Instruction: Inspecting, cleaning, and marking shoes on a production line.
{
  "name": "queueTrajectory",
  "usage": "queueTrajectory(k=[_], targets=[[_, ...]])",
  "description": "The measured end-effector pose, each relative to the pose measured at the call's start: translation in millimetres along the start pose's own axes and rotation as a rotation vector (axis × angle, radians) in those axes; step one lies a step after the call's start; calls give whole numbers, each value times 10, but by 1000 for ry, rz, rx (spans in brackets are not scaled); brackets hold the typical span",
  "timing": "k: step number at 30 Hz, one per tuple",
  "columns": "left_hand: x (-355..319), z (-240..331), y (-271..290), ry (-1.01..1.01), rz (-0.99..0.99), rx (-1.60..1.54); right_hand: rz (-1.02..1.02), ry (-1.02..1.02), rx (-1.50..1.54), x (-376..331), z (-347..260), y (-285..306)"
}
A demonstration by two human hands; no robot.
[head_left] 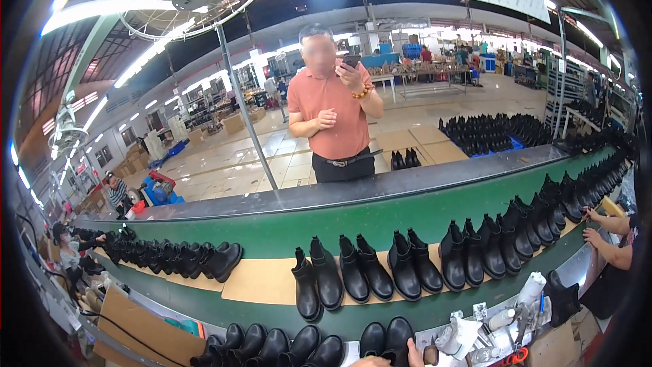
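Note:
At the lower edge, a pair of black ankle boots stands toe-forward: a left boot [373,340] and a right boot [399,334], side by side. My right hand [414,355] is closed around the outer side of the right boot. Close against the lower part of the pair is my left hand [371,361], mostly cut off by the picture's edge, so its fingers do not show clearly. Just left of them sits a row of more black boots [303,346], toes pointing away.
A green conveyor belt [272,224] carries cardboard sheets [261,282] and many pairs of black boots [404,265]. Bottles, brushes and a white cloth [458,336] crowd the right bench. Across the belt stands a person [337,109] holding a phone; a co-worker's hands [598,231] are at far right.

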State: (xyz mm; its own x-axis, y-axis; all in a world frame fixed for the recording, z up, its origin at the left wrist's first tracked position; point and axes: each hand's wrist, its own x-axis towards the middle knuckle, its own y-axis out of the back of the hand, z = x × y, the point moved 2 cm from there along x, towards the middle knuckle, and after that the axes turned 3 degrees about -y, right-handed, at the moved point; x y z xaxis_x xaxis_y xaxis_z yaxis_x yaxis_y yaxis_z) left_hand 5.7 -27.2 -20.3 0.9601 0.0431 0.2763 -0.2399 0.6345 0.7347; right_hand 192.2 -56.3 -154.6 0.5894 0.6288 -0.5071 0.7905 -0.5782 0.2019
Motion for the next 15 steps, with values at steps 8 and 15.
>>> queueTrajectory(k=[8, 15], targets=[[-450, -752, -166, 1144, 447, -487, -32, -93, 140, -450, 223, 49], [-486, -619, -486, 1506, 395, -1113, 228, -19, -93, -622, 228, 85]])
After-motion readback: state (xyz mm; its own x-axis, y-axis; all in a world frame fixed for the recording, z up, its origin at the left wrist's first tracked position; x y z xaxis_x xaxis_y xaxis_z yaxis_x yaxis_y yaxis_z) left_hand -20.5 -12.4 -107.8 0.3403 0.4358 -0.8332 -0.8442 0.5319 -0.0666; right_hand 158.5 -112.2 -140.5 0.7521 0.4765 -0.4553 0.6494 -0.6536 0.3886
